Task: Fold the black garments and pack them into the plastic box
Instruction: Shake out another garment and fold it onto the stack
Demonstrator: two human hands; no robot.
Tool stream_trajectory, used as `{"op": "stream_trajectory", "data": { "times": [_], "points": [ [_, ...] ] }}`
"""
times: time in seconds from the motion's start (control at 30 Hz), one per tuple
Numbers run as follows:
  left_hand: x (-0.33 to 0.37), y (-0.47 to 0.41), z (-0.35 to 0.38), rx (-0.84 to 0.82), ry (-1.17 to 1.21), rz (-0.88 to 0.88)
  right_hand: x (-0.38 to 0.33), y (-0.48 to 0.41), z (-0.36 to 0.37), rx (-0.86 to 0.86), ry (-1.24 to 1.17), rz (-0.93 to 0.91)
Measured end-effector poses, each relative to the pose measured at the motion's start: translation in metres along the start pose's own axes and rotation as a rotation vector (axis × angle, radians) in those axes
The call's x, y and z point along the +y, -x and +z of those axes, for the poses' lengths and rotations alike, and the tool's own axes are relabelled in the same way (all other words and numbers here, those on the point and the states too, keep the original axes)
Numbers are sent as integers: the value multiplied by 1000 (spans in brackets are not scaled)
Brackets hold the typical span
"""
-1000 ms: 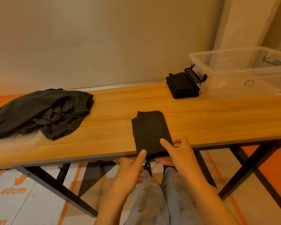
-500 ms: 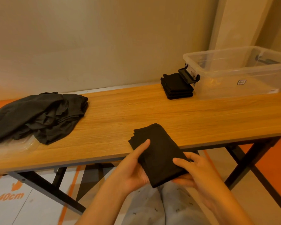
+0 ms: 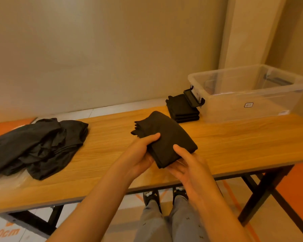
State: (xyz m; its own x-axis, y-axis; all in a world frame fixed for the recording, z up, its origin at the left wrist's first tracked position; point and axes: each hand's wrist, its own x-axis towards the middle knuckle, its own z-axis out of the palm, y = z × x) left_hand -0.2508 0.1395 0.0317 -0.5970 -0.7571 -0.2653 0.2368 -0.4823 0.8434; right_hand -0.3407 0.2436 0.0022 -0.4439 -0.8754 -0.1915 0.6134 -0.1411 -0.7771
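Nearest to us, the left hand (image 3: 142, 152) and the right hand (image 3: 187, 165) hold a folded garment (image 3: 166, 135) between them, seemingly lifted just off the counter (image 3: 234, 142). The fingers (image 3: 153, 137) of each hand are clamped on its near end, thumbs on top and the rest beneath. We judge the folding of this piece finished and the step in hand to be carrying it away. The next move calls for keeping the layers pressed together, since the loose edges at its far-left corner fan slightly, and for moving it far and right. At the left lies a pile of unfolded garments (image 3: 37, 145), so much of the task remains. Farther off, toward the right, a stack of folded garments (image 3: 182, 109) rests on the counter just beside the left end of the plastic box (image 3: 252, 102), under its black latch (image 3: 193, 98). Through the clear walls we see no garment inside the box. Packing, in our judgement, is not yet begun.
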Motion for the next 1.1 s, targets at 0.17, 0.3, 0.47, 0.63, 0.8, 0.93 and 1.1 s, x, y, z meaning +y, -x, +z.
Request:
{"op": "stream_trajectory", "data": {
  "times": [0.17,0.3,0.47,0.63,0.8,0.93,1.1],
  "points": [
    [33,-54,17,45,-58,13,-19,-50,17,128,-13,-54],
    [57,-116,32,84,-111,-68,-32,-98,23,208,-45,-97],
    [73,-197,45,33,-153,-116,-50,-165,22,278,-69,-98],
    [63,-253,47,21,-53,-166,-59,-211,11,312,-54,-81],
    [45,-275,36,49,-28,-217,-42,-227,2,357,-20,-26],
    [46,-277,30,65,-45,-219,-36,-227,6,350,-15,13],
    [54,-268,20,61,-61,-221,-35,-217,18,326,-45,95]
  ]
}}
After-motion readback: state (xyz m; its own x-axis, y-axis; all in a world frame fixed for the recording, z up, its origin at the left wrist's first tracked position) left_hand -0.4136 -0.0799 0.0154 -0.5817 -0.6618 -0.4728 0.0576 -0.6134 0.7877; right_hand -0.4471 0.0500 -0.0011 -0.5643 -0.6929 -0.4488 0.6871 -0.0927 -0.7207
